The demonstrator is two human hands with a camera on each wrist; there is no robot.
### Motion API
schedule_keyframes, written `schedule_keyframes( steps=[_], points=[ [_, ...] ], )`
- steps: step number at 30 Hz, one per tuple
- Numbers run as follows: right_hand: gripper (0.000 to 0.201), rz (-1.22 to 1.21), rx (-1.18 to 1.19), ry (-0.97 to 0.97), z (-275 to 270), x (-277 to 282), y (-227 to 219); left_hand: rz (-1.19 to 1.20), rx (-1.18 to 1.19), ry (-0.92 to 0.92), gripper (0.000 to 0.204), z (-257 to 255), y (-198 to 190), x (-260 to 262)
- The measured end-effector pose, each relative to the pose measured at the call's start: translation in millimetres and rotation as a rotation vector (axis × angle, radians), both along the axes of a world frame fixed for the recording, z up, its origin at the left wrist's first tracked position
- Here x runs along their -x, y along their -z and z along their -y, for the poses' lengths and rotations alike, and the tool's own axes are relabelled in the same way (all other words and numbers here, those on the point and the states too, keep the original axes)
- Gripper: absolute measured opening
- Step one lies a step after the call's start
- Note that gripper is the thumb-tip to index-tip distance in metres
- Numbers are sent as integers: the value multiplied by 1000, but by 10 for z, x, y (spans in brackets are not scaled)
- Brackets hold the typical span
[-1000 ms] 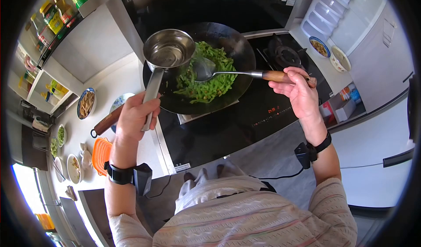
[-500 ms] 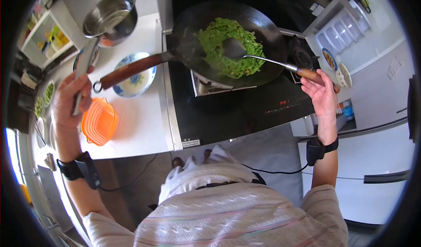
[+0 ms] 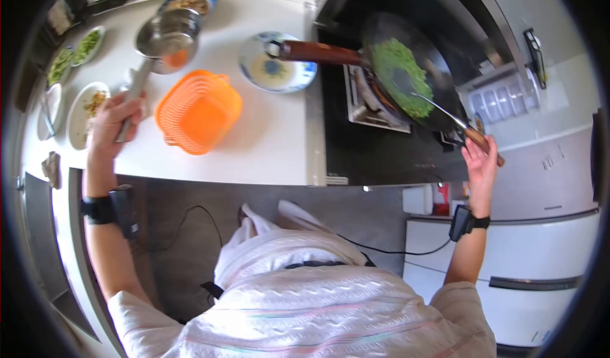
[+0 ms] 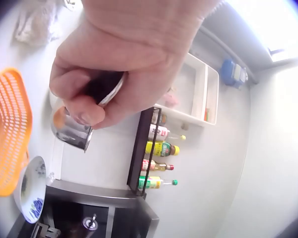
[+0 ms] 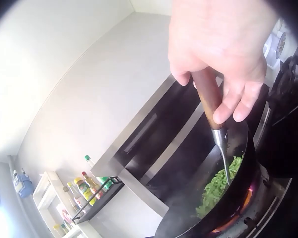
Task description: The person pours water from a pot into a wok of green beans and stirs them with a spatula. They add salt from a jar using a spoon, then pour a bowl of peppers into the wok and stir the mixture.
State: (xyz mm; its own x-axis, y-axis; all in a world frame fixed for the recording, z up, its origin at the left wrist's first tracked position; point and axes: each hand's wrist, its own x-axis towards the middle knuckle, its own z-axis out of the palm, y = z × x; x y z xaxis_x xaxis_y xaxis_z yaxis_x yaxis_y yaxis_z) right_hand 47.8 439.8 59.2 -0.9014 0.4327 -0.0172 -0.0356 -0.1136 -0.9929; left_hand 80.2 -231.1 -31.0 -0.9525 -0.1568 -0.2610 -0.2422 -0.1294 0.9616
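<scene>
My left hand [image 3: 113, 124] grips the handle of a steel saucepan [image 3: 152, 37], which hangs over the white counter behind an orange basket. The left wrist view shows curled fingers on that handle and part of the pan's shiny side [image 4: 72, 134]. Far to the right, my right hand [image 3: 481, 167] holds a spatula by its wooden handle [image 3: 485, 144]. The spatula's metal blade lies among chopped greens [image 3: 406, 68] in a dark wok [image 3: 441, 59] on the stove. A flame [image 5: 247, 201] glows beneath the wok in the right wrist view.
The orange basket [image 3: 203, 129] and a blue-patterned bowl [image 3: 254, 72] stand on the counter. The wok's handle [image 3: 324, 53] juts over the counter beside that bowl. Several dishes of food, including a white bowl [image 3: 77, 126], line the left side; bottles [image 4: 161, 148] fill a wall rack.
The saucepan has moved left from above the wok to over the counter, in my left hand. My right hand keeps hold of the spatula in the greens. The head view has shifted left.
</scene>
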Motion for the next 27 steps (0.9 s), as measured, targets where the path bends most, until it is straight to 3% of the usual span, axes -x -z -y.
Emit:
schedule_keyframes(
  steps=[4,10,16,18,21,23,25,26,27],
  points=[
    [34,31,-14,95,143,-6,-8,19,-52,17,22,69,119,26],
    [41,16,1,18,138,-64,94,46,65,15,24,42,219,45],
    [35,27,26,3,188,-19,-115,51,-50,-28,21,128,563,67],
    [30,-30,-88,11,189,51,-291,39,-68,-21,21,94,559,72],
    [25,-115,-345,-19,1,175,-706,86,195,-71,23,84,479,98],
    [23,-105,-515,-43,-96,261,-1036,62,715,-35,29,295,572,142],
    [20,-82,-640,-54,-169,337,-1314,-166,1168,-323,37,238,530,155],
    [20,-72,-755,-93,-203,364,-1414,-258,1179,-387,39,153,417,153],
    [19,-63,-873,-133,-259,404,-1460,-344,969,-379,40,-7,298,166]
  ],
)
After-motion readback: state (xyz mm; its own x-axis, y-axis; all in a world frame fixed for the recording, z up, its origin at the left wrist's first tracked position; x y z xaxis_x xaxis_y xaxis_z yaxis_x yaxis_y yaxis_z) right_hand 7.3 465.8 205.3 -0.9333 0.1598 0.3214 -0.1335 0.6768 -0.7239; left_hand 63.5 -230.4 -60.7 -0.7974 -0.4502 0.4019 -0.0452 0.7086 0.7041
